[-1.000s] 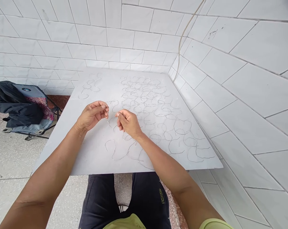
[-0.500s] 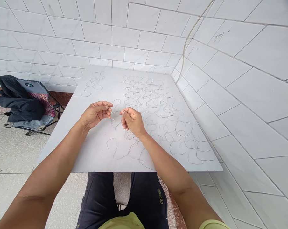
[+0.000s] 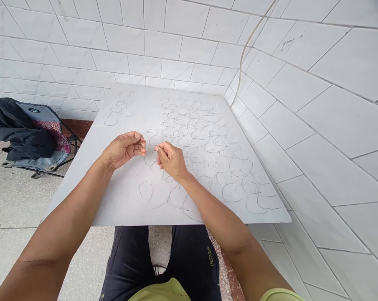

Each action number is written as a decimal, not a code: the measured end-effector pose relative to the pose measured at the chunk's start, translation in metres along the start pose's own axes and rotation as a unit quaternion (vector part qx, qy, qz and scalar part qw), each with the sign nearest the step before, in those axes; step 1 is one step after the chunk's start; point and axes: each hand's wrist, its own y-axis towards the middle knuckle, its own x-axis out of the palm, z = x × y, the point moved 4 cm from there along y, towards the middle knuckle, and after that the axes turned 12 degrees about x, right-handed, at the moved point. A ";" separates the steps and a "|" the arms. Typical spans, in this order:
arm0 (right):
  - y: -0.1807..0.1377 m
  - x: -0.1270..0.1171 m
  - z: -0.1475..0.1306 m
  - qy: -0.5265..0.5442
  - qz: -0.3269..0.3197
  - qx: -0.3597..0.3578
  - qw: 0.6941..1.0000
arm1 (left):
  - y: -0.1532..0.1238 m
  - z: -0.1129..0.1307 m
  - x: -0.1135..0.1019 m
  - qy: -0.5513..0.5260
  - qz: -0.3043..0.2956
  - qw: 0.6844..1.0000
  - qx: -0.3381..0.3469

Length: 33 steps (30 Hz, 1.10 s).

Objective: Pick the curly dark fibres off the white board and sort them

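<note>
A white board lies across my lap, covered with several thin bent wire pieces. Over its middle, my left hand pinches one end of a small wire piece between thumb and fingertips. My right hand is closed in a pinch just to the right of it, fingertips nearly meeting the left hand's. Whether the right hand grips the same wire is hard to make out. A smaller cluster of bent wires lies at the board's far left.
White tiled walls close in behind and to the right of the board. A thin cable hangs down the corner. A folding chair with dark clothes stands on the floor at the left.
My hands stayed close together over the board's middle, shifting slightly while working the small wire. The camera view tilted a little.
</note>
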 end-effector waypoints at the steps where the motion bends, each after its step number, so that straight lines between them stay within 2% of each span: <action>1: 0.000 0.001 0.000 0.009 -0.003 0.007 1.000 | 0.000 0.001 0.001 -0.003 -0.003 1.000 0.000; 12: 0.001 -0.001 -0.001 0.002 -0.017 0.005 1.000 | 0.000 0.006 -0.002 0.038 -0.015 0.998 0.041; 19: 0.002 -0.006 -0.001 -0.029 -0.043 -0.007 0.999 | 0.000 0.006 -0.005 0.076 0.009 0.996 0.047; 24: 0.002 -0.004 0.002 -0.014 -0.086 0.032 0.996 | 0.001 0.007 -0.010 0.086 0.042 0.993 0.069; 28: 0.000 -0.001 0.002 0.002 -0.106 0.041 0.994 | 0.002 0.007 -0.014 0.063 0.031 0.996 0.053; 33: -0.001 -0.001 -0.001 -0.005 -0.098 -0.004 0.995 | 0.001 0.007 -0.014 0.019 -0.004 1.000 0.017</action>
